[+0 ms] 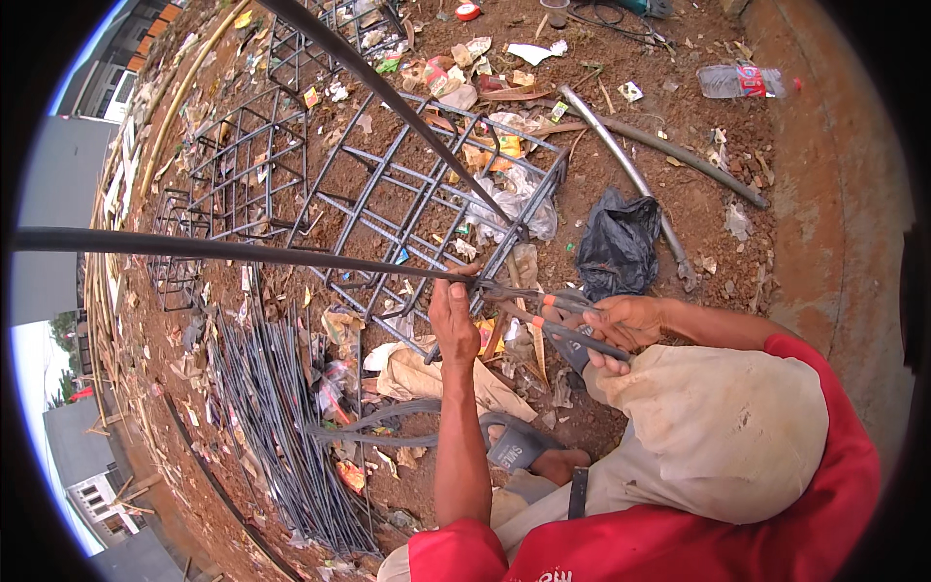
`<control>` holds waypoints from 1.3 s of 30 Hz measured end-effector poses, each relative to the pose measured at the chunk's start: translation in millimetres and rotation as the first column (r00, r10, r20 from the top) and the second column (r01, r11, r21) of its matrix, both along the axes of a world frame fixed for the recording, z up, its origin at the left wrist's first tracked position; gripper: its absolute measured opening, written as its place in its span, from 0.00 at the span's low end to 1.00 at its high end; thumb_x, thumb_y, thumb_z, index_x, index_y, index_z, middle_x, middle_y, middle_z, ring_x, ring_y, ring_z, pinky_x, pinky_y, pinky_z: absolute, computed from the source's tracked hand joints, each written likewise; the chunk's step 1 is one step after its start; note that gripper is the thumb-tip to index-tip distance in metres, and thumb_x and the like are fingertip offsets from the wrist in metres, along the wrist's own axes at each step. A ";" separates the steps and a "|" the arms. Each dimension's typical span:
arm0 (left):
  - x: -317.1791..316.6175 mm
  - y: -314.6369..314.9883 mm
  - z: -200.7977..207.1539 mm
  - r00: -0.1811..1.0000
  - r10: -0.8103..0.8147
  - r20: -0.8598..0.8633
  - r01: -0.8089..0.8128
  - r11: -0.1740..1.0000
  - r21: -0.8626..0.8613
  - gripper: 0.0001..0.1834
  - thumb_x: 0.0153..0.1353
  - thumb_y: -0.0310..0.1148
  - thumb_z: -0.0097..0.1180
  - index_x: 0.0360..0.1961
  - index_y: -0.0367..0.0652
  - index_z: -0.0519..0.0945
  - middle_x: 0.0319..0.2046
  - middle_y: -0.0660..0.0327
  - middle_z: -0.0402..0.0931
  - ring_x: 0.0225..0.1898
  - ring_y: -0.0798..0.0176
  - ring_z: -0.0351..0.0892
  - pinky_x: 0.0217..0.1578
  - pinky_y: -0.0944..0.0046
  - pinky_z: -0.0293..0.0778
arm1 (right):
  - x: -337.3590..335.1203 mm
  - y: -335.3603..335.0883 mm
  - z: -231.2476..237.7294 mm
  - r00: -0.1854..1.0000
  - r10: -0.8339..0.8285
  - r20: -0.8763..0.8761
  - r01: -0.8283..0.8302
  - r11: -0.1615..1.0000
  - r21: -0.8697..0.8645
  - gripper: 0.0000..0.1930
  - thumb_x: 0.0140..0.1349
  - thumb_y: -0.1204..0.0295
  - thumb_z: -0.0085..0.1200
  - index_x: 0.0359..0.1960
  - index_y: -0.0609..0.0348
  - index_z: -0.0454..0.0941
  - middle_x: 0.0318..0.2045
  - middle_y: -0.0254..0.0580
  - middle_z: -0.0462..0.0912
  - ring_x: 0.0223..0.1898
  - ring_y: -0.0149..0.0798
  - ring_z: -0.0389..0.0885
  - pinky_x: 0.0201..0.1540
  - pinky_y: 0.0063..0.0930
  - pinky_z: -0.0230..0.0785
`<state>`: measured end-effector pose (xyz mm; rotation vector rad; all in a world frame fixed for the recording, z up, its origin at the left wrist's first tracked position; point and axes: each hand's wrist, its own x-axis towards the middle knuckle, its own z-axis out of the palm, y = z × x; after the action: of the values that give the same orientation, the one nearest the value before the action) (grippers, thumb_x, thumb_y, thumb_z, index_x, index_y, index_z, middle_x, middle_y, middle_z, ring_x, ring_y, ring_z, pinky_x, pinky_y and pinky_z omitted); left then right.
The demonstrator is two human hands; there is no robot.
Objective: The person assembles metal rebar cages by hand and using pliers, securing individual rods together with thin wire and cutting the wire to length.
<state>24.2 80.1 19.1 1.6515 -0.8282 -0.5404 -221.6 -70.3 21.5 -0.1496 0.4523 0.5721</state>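
My left hand [454, 325] grips the joint where a long dark steel bar [242, 250] meets a rebar cage [427, 194] lying on the dirt. My right hand [621, 325] is closed around the orange-tipped handles of a pair of pincers [543, 310]. The pincers' jaws reach left to the same joint, right beside my left fingers. A second dark bar [388, 97] runs diagonally from the top down to the cage corner. My bent knee in beige trousers [718, 427] sits under the right forearm.
A bundle of thin steel rods [281, 417] lies on the ground at lower left. More rebar cages [242, 155] lie behind. A black plastic bag [616, 242], a bent metal pipe [630, 175], a plastic bottle [742, 80] and scattered litter cover the red soil.
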 end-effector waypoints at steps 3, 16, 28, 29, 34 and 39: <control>4.5 0.5 -4.5 1.000 0.005 0.030 -0.004 1.000 -0.029 0.23 0.76 0.46 0.40 0.46 0.37 0.80 0.35 0.59 0.77 0.36 0.66 0.73 0.39 0.63 0.69 | 8.9 -11.4 26.0 0.937 0.343 0.072 -0.201 0.694 -0.692 0.36 0.67 0.47 0.53 0.63 0.66 0.63 0.46 0.56 0.81 0.37 0.44 0.85 0.30 0.40 0.75; 3.4 -3.8 -19.2 0.997 0.078 0.021 -0.076 0.993 -0.094 0.19 0.75 0.43 0.45 0.39 0.39 0.81 0.23 0.63 0.71 0.24 0.71 0.66 0.26 0.67 0.61 | 29.3 -31.3 24.3 0.825 0.413 -0.387 0.178 -0.838 -0.515 0.32 0.51 0.59 0.65 0.55 0.60 0.68 0.44 0.48 0.73 0.47 0.51 0.76 0.46 0.45 0.71; 6.9 -5.2 -13.3 0.999 0.038 0.038 -0.040 0.998 0.048 0.27 0.77 0.51 0.38 0.41 0.36 0.80 0.36 0.58 0.81 0.38 0.65 0.78 0.42 0.63 0.73 | 32.7 -52.3 -5.5 0.868 0.442 -0.227 0.272 -0.805 -0.527 0.25 0.50 0.63 0.67 0.46 0.58 0.68 0.36 0.49 0.72 0.39 0.55 0.79 0.39 0.48 0.74; 6.2 -7.0 -12.7 0.998 0.057 0.021 -0.056 0.997 -0.048 0.27 0.76 0.52 0.40 0.40 0.37 0.81 0.24 0.65 0.72 0.24 0.71 0.64 0.27 0.65 0.62 | 34.9 -50.3 -2.6 0.867 0.455 -0.203 0.285 -0.787 -0.547 0.23 0.51 0.65 0.65 0.44 0.58 0.68 0.37 0.52 0.74 0.37 0.55 0.79 0.38 0.48 0.74; 9.8 1.1 -11.6 0.999 0.002 -0.033 -0.005 0.997 -0.079 0.30 0.76 0.54 0.39 0.46 0.35 0.79 0.38 0.57 0.81 0.39 0.65 0.78 0.44 0.65 0.73 | 37.9 -18.6 36.7 0.803 0.444 -0.398 -0.230 -0.385 -0.894 0.23 0.60 0.62 0.60 0.52 0.60 0.70 0.43 0.52 0.82 0.50 0.56 0.81 0.52 0.49 0.72; 2.6 -1.7 -19.5 1.000 0.013 -0.008 -0.014 0.995 -0.102 0.32 0.75 0.55 0.40 0.47 0.32 0.79 0.40 0.54 0.81 0.43 0.63 0.79 0.46 0.62 0.74 | 16.4 12.1 -12.5 0.984 0.179 0.005 -0.179 0.984 -0.018 0.09 0.63 0.68 0.52 0.43 0.55 0.70 0.22 0.28 0.64 0.22 0.24 0.63 0.20 0.23 0.58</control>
<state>26.8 78.4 -0.4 1.5595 -0.8255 -0.4865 -205.2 -58.2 9.0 -0.2105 0.4401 0.7444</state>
